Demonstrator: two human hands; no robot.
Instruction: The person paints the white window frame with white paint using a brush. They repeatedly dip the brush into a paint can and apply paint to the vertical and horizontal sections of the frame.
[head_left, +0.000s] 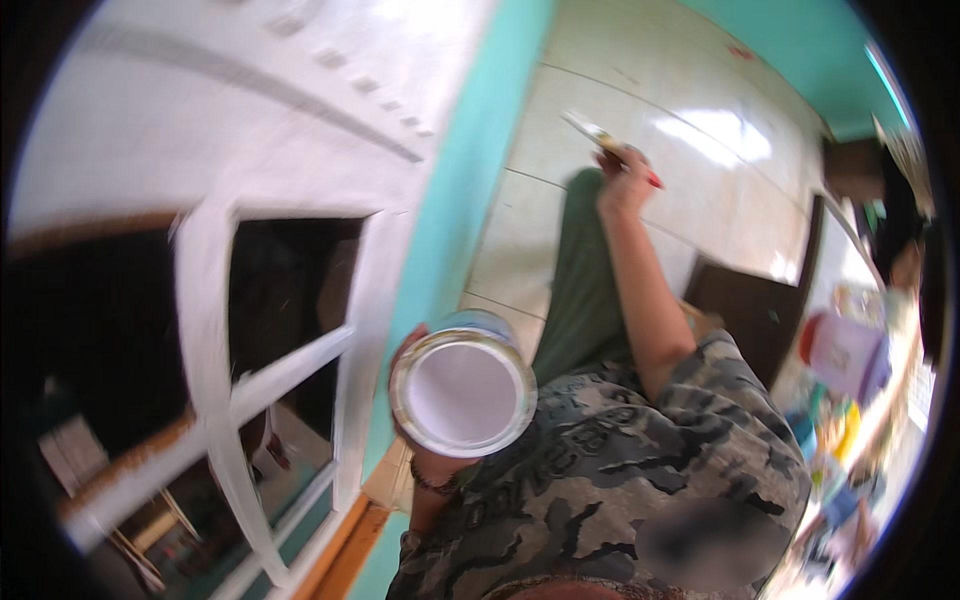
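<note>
My left hand (405, 375) is wrapped around the side of an open paint can (465, 394), held close to my body. White or pale paint coats what shows of its inside, and its rim is smeared. Out over the floor, my right hand (628, 180) grips a paintbrush (600, 137) by its handle. The red handle end sticks out behind the fist, while the light bristles point up and left in the view. Motion blurs the brush slightly. To my left stands a white-painted window frame (214, 300) with dark panes, apart from both hands.
A turquoise wall strip (450, 202) runs beside the frame, with bare orange-brown wood (349, 544) below. Pale tiles (517, 225) cover the floor. Behind my right arm are a dark brown board (750, 315), a translucent plastic container (844, 352) and blurred clutter.
</note>
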